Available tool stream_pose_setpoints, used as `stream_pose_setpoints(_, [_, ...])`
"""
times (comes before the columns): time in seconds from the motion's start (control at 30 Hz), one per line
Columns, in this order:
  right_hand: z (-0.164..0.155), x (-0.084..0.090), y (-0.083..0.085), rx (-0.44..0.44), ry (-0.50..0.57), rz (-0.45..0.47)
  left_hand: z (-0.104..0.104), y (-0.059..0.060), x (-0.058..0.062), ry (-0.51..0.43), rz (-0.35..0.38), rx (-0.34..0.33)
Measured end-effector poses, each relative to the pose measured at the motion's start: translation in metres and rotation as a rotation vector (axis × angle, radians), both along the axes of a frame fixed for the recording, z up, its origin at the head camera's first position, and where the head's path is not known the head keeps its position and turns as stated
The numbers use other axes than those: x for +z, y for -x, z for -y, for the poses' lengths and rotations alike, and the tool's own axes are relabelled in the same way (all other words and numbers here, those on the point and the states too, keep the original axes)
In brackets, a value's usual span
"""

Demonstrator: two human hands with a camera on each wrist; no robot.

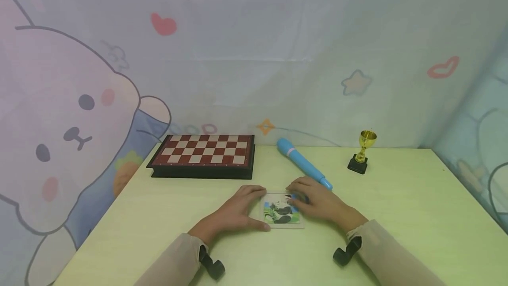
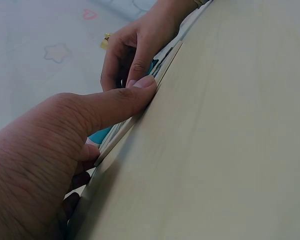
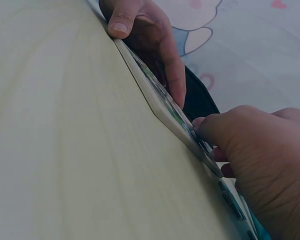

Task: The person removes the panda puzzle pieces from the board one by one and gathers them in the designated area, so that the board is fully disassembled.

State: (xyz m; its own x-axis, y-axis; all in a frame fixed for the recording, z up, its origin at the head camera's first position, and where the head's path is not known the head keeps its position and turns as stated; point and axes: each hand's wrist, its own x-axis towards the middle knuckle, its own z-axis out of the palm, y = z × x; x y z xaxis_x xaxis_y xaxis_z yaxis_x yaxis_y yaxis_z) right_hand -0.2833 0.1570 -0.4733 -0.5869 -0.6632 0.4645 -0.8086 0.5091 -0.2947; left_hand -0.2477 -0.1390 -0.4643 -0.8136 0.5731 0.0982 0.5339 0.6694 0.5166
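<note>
A small panda picture puzzle (image 1: 281, 213) lies in a thin, pale square board (image 1: 286, 227) on the table. My left hand (image 1: 242, 211) holds the board's left side, thumb by the near corner and fingertips by the far one. Over the right side of the picture, my right hand (image 1: 319, 200) has its thumb and fingers curled down on a puzzle piece, which they mostly cover. In the right wrist view, the right thumb touches the picture close to the board's edge (image 3: 162, 114). A dark, blue-edged flat piece (image 3: 232, 201) lies beyond the board there.
A red-and-white chessboard box (image 1: 204, 156) stands at the back left. Behind the right hand lies a blue pen-shaped stick (image 1: 303, 162), its tip near the knuckles. A small gold trophy cup (image 1: 362, 151) on a black base stands at the back right. A printed curtain (image 1: 258, 78) hangs behind the table.
</note>
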Motion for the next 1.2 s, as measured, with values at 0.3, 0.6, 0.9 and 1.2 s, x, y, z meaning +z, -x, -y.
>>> stream_pose_setpoints(0.3, [0.0004,-0.0005,0.0007,0.037,0.006,-0.021,-0.0003,0.0007,-0.0017,0.007,-0.010,0.004])
stream_pose_setpoints(0.6, [0.0009,-0.0007,0.0016,0.064,0.027,-0.028,0.0000,-0.0003,-0.0020,-0.006,0.005,0.002])
stream_pose_setpoints(0.9, [-0.0004,-0.0024,-0.0002,0.046,0.019,-0.024,-0.0020,-0.0016,-0.0011,-0.006,0.010,0.000])
stream_pose_setpoints(1.2, [0.0014,-0.0038,0.0026,0.030,0.017,-0.010,-0.0007,-0.0015,0.0015,-0.007,-0.001,0.002])
